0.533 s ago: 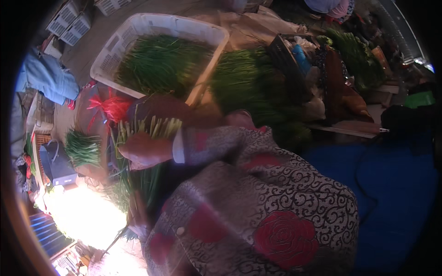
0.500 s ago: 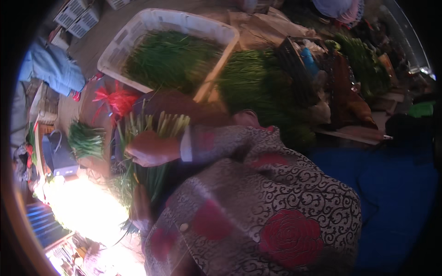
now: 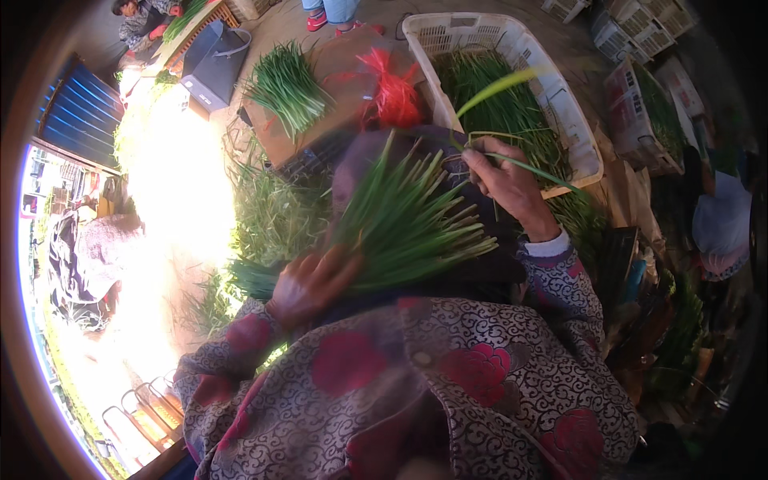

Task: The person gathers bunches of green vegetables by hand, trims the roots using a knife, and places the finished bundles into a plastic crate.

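Note:
A thick bunch of green chives (image 3: 408, 232) lies across my lap, its pale cut ends fanned toward the right. My left hand (image 3: 316, 284) grips the bunch near its leafy end, fingers laid over the stalks and slightly blurred. To the right of the cut ends, my right hand (image 3: 504, 180) is closed in a pinch on a few loose chive blades (image 3: 532, 170). One yellowish blade (image 3: 498, 90) sticks up above it, smeared by motion.
Ahead, a smaller chive bunch (image 3: 286, 88) and red plastic strips (image 3: 392, 92) lie on brown cardboard (image 3: 340, 68). A white crate (image 3: 594, 160) of chives stands right. Loose trimmings (image 3: 276, 208) litter my left. A dark bag (image 3: 214, 64) and other people are farther off.
My view has swung round. The bunch, gripped by my right hand near its cut ends before, now lies sideways under my left hand. My right hand has moved off it with loose blades.

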Demonstrator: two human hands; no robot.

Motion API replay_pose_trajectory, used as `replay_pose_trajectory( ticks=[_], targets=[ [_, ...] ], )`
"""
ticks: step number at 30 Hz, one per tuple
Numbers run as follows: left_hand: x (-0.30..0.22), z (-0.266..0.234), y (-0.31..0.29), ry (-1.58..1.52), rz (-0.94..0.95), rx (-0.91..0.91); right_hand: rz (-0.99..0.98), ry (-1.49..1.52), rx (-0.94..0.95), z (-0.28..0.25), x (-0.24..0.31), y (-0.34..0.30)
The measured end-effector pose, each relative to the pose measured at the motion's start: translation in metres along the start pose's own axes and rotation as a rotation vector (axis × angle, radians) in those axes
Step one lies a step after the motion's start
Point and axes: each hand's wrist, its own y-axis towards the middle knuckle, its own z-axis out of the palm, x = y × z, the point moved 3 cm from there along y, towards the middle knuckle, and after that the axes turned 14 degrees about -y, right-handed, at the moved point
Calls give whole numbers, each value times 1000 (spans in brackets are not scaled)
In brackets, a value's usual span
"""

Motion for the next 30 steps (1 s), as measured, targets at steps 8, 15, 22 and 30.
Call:
replay_pose_trajectory(
  ticks=[8, 15, 22, 30],
  targets=[
    [-3, 19, -15, 110, -230, -55, -499, -960, -57, 56, -22, 45],
    [3, 21, -23, 23, -270, -91, -476, -1118, -67, 61, -21, 19],
    [5, 19, -23, 16, -238, -64, -587, -818, 82, 45, -26, 19],
    [7, 20, -23, 16, -220, -59, -143, 759, 67, -21, 76, 51]
  ],
)
